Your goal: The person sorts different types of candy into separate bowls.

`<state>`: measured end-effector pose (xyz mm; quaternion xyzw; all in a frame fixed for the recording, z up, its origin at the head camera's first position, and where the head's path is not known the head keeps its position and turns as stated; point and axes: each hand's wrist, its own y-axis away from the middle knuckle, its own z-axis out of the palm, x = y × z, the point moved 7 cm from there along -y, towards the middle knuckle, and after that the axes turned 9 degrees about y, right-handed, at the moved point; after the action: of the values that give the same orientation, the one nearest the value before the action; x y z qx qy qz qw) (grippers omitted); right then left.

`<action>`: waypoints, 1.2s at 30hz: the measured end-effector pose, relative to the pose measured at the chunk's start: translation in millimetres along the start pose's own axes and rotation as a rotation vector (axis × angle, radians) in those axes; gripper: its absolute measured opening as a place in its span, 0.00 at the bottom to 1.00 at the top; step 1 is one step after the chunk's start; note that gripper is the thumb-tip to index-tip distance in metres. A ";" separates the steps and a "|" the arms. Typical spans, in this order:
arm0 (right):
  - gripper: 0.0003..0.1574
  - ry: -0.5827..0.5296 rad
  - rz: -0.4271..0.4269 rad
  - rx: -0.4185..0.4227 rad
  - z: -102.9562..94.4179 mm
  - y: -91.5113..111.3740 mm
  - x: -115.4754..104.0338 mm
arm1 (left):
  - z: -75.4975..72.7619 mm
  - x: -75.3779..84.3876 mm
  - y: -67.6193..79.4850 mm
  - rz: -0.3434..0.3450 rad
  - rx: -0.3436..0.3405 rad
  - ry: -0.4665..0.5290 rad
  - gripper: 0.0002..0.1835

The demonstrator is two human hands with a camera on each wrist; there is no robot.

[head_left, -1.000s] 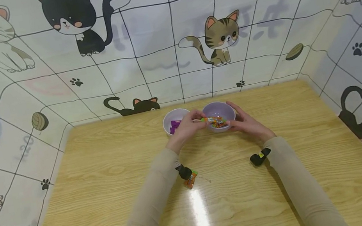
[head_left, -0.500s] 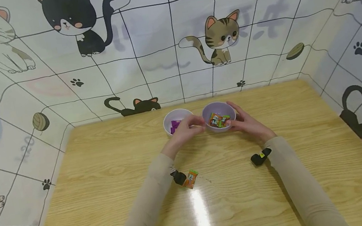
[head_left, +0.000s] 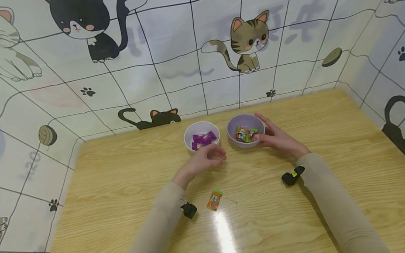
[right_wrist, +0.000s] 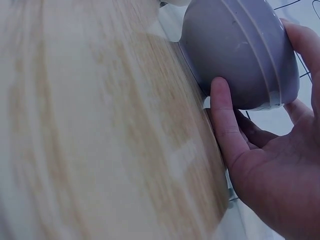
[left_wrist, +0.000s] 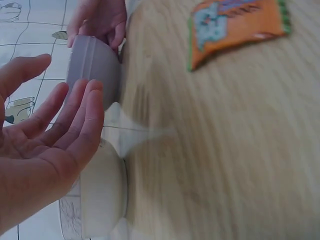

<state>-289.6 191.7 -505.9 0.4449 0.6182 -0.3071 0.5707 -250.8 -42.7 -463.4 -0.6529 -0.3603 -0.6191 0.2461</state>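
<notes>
My left hand [head_left: 206, 158] is over the table just in front of the white bowl [head_left: 185, 136], fingers loosely bent and nothing in them. Its palm and spread fingers show in the left wrist view. Inside the white bowl lie several purple-wrapped candies [head_left: 203, 138]. With my right hand [head_left: 276, 137] I grip the side of the purple bowl [head_left: 231, 122], thumb at the rim; in the right wrist view a finger presses the bowl's outer wall [right_wrist: 235, 55]. Orange and green candy packets [head_left: 245, 134] lie in that bowl. One more orange candy packet [head_left: 214, 200] lies on the wooden table.
Both bowls stand side by side near the table's [head_left: 133, 168] back edge. A wall covering with cartoon cats [head_left: 176, 60] rises behind the table and along both sides. Light reflects off the table front.
My left hand has let go of an orange candy packet into the purple bowl, then drawn back to the left and nearer. The right hand stays at the purple bowl.
</notes>
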 end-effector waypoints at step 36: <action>0.50 -0.008 -0.012 0.016 0.5 -1.2 -0.2 | 21.6 -33.6 57.4 0.045 -0.335 -0.222 0.23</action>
<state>-290.5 190.7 -505.9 0.4444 0.6161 -0.3171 0.5678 -191.8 -67.2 -491.9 -0.7568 -0.2625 -0.5891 0.1066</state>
